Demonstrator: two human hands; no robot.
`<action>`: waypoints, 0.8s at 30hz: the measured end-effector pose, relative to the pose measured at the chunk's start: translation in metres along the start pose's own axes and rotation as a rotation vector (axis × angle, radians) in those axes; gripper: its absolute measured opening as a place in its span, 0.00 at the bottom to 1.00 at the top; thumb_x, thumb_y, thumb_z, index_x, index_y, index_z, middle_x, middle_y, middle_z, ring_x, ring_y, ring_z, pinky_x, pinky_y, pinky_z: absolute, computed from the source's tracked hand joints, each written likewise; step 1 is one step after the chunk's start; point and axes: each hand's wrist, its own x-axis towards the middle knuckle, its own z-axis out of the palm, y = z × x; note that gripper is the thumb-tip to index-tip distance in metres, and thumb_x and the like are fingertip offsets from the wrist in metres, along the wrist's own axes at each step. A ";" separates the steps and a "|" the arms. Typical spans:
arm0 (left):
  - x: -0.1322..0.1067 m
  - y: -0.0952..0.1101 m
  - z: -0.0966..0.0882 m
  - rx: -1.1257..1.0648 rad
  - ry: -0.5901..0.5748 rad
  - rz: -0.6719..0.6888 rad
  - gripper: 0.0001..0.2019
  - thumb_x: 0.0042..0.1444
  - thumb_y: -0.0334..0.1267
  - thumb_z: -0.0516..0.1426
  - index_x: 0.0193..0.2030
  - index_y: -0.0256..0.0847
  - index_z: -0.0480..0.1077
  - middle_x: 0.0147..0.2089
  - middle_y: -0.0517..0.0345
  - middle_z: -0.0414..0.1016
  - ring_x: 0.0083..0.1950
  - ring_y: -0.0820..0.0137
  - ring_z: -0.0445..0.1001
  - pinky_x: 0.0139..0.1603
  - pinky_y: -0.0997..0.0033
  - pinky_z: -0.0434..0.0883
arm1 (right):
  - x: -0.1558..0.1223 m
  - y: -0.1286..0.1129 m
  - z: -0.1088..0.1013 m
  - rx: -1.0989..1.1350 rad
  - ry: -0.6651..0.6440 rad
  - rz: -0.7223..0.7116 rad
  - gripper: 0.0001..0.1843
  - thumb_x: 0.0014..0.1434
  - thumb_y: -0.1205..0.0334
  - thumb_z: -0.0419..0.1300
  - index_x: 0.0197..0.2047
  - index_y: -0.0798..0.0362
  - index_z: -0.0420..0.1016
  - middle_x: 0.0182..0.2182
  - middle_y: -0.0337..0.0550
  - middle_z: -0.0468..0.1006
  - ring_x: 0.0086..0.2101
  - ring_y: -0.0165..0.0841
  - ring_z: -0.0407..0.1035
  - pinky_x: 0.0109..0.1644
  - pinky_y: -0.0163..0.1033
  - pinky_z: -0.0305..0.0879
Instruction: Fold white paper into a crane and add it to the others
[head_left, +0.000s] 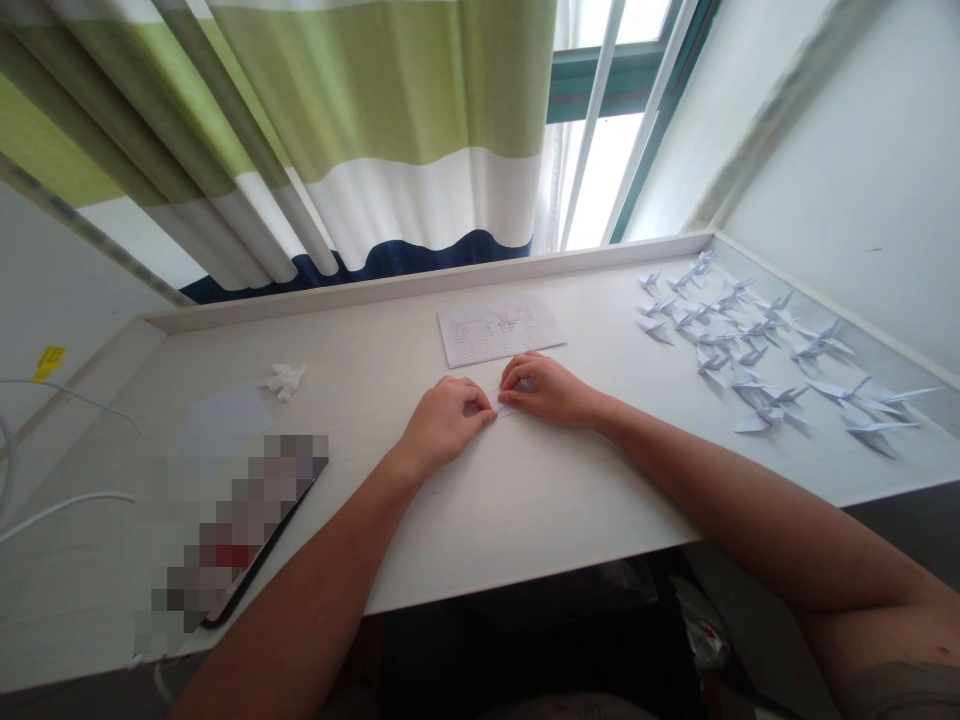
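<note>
Both my hands rest side by side on the white desk (525, 500), near its middle. My left hand (446, 418) and my right hand (546, 388) have their fingers curled and pinched on a small piece of white paper (504, 404) that lies flat between them. Most of the paper is hidden under my fingers. A lined sheet of paper (499, 327) lies just beyond my hands.
Several folded white paper cranes (750, 345) are spread over the right part of the desk. At left lie a pale square sheet (225, 420), a crumpled paper scrap (285, 379), a dark tablet (240, 540) and white cables (52, 505). A striped curtain (337, 130) and window stand behind.
</note>
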 end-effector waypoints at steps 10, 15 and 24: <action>-0.001 -0.003 0.001 -0.023 0.036 -0.032 0.04 0.56 0.38 0.67 0.39 0.49 0.84 0.45 0.55 0.84 0.54 0.55 0.78 0.61 0.52 0.72 | 0.002 0.000 0.001 0.037 0.018 0.016 0.05 0.58 0.66 0.70 0.30 0.51 0.83 0.37 0.44 0.84 0.43 0.40 0.77 0.52 0.44 0.70; 0.001 -0.006 0.003 -0.051 0.014 0.046 0.04 0.57 0.37 0.67 0.34 0.52 0.85 0.45 0.57 0.85 0.55 0.55 0.77 0.62 0.52 0.71 | 0.002 0.001 0.002 0.055 0.020 0.024 0.04 0.58 0.65 0.71 0.30 0.51 0.83 0.37 0.44 0.84 0.42 0.39 0.77 0.51 0.44 0.69; 0.002 -0.007 0.000 -0.064 0.006 0.054 0.06 0.60 0.38 0.64 0.35 0.50 0.84 0.44 0.56 0.85 0.54 0.55 0.76 0.60 0.52 0.71 | 0.001 0.004 -0.011 0.098 -0.077 -0.029 0.10 0.66 0.62 0.62 0.36 0.51 0.86 0.40 0.47 0.86 0.42 0.39 0.77 0.49 0.45 0.72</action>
